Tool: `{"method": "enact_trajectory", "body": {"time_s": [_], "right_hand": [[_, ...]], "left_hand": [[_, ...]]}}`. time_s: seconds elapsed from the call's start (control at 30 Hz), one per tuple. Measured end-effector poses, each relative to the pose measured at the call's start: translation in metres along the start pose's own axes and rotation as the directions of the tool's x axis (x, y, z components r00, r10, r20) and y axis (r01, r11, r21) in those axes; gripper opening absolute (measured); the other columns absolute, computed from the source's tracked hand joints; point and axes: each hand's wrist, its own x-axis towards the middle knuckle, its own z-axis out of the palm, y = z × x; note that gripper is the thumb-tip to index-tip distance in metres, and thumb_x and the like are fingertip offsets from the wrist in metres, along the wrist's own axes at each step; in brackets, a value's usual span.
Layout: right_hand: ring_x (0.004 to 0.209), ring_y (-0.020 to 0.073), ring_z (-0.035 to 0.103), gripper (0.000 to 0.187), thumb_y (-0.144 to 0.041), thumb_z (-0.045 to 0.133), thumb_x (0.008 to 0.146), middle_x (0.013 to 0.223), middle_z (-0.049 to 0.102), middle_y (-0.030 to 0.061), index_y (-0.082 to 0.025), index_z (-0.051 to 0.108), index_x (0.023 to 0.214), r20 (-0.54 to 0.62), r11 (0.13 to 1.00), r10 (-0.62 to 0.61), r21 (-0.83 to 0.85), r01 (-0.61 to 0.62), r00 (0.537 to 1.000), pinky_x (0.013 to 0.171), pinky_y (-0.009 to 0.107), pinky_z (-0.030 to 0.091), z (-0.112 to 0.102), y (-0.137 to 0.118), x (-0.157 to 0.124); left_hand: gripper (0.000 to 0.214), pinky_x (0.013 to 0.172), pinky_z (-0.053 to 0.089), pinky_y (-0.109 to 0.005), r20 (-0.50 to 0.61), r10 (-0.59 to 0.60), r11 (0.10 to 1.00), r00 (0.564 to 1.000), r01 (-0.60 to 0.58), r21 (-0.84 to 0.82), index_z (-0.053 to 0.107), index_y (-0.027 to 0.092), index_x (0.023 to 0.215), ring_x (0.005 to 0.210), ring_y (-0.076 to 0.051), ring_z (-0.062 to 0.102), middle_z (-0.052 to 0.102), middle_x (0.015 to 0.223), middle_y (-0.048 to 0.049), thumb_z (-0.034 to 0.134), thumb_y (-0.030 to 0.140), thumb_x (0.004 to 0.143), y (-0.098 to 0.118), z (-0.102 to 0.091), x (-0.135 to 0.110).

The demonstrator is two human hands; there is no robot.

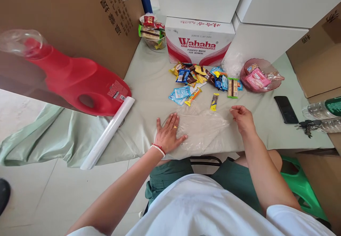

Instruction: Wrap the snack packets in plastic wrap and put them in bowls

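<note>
My left hand (168, 135) lies flat, fingers spread, on the left part of a clear plastic bag (204, 127) at the table's front edge. Just beyond the bag's right corner is my right hand (243, 118), its thumb and fingers pinched together. Whether any film is between those fingertips I cannot make out. A small yellow-and-dark wrapped snack bar (214, 102) lies behind the bag. Farther back is a heap of wrapped snacks (195, 74), with light blue packets (182, 92) and a green-and-cream wafer pack (232, 88) at its edges.
A pink bowl of snacks (246, 81) stands right of the heap, a clear bowl of snacks (156, 44) at the back left. The Wahaha carton (198, 46) stands behind. A plastic film roll (108, 133) and red jug (80, 76) are left; a phone (286, 110) and bottles (323, 108) are right.
</note>
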Motion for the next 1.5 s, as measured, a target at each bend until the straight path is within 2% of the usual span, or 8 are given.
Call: {"method": "enact_trajectory", "body": {"time_s": [0.13,0.27,0.4,0.6,0.77,1.0,1.23,1.5], "right_hand": [[0.069,0.0173,0.058,0.030,-0.037,0.058,0.087,0.074,0.066,0.0020,-0.019,0.075,0.104,0.165,0.867,-0.223,-0.416,0.273,0.961,0.068,0.029,0.045,0.029,-0.017,0.038],[0.099,0.0297,0.069,0.049,-0.030,0.054,0.093,0.101,0.077,0.0134,-0.016,0.066,0.138,0.350,0.580,-0.149,-0.727,0.368,0.925,0.089,0.037,0.051,0.078,-0.039,0.068],[0.116,0.0377,0.067,0.072,-0.037,0.052,0.098,0.126,0.071,0.0242,-0.008,0.036,0.162,0.223,0.536,-0.154,-0.800,0.271,0.963,0.099,0.045,0.050,0.099,-0.052,0.091],[0.116,0.0353,0.065,0.058,-0.028,0.050,0.097,0.142,0.057,0.0237,-0.014,0.048,0.154,0.219,0.456,-0.260,-0.831,0.319,0.940,0.100,0.045,0.050,0.106,-0.065,0.099],[0.119,0.0372,0.065,0.073,-0.021,0.049,0.096,0.158,0.038,0.0313,-0.007,0.029,0.164,0.275,0.333,-0.235,-0.879,0.342,0.932,0.098,0.047,0.051,0.121,-0.071,0.106],[0.123,0.0377,0.064,0.060,-0.016,0.056,0.093,0.141,0.058,0.0291,-0.005,0.048,0.151,0.233,0.324,-0.152,-0.906,0.271,0.961,0.100,0.046,0.051,0.121,-0.081,0.122],[0.100,0.0299,0.069,0.044,-0.053,0.062,0.094,0.107,0.074,0.0138,-0.014,0.071,0.111,0.265,0.648,-0.235,-0.675,0.354,0.935,0.090,0.041,0.054,0.137,-0.113,0.123],[0.119,0.0351,0.065,0.066,-0.035,0.082,0.082,0.135,0.065,0.0221,-0.011,0.056,0.138,0.444,0.370,-0.203,-0.790,0.489,0.873,0.100,0.044,0.054,0.203,-0.130,0.087]], "left_hand": [[0.091,0.129,0.000,-0.071,-0.009,0.027,1.000,1.000,-0.027,0.004,0.024,0.016,0.168,0.161,-0.038,0.027,0.023,0.174,-0.0175,0.045,0.070,0.098,-0.001,0.000,0.000],[0.091,0.129,-0.002,-0.071,0.000,0.034,0.999,0.999,-0.034,0.002,0.024,0.014,0.168,0.161,-0.037,0.026,0.022,0.174,-0.0179,0.043,0.070,0.099,-0.001,0.000,0.001],[0.091,0.129,-0.002,-0.070,-0.009,0.034,0.999,0.999,-0.034,-0.012,0.024,0.016,0.169,0.161,-0.037,0.026,0.022,0.174,-0.0178,0.044,0.070,0.098,-0.002,0.000,0.001],[0.093,0.129,0.002,-0.070,-0.015,0.042,0.999,0.999,-0.042,-0.025,0.024,0.016,0.169,0.161,-0.040,0.025,0.025,0.173,-0.0191,0.047,0.070,0.097,-0.003,0.000,0.001],[0.093,0.130,0.001,-0.069,-0.011,0.041,0.999,0.999,-0.041,-0.031,0.023,0.015,0.169,0.161,-0.039,0.025,0.024,0.174,-0.0186,0.045,0.071,0.098,-0.003,0.000,0.001],[0.092,0.130,-0.003,-0.068,-0.008,0.037,0.998,0.999,-0.037,-0.048,0.024,0.013,0.168,0.162,-0.037,0.025,0.023,0.174,-0.0178,0.043,0.070,0.098,-0.003,0.000,0.001],[0.092,0.130,-0.004,-0.067,-0.002,0.045,0.998,0.999,-0.045,-0.054,0.024,0.013,0.168,0.162,-0.035,0.023,0.021,0.175,-0.0170,0.041,0.071,0.099,-0.003,-0.001,0.000],[0.092,0.130,-0.001,-0.067,-0.003,0.039,0.998,0.999,-0.039,-0.039,0.023,0.015,0.169,0.162,-0.037,0.024,0.024,0.174,-0.0169,0.042,0.071,0.098,-0.002,-0.002,0.001]]}}
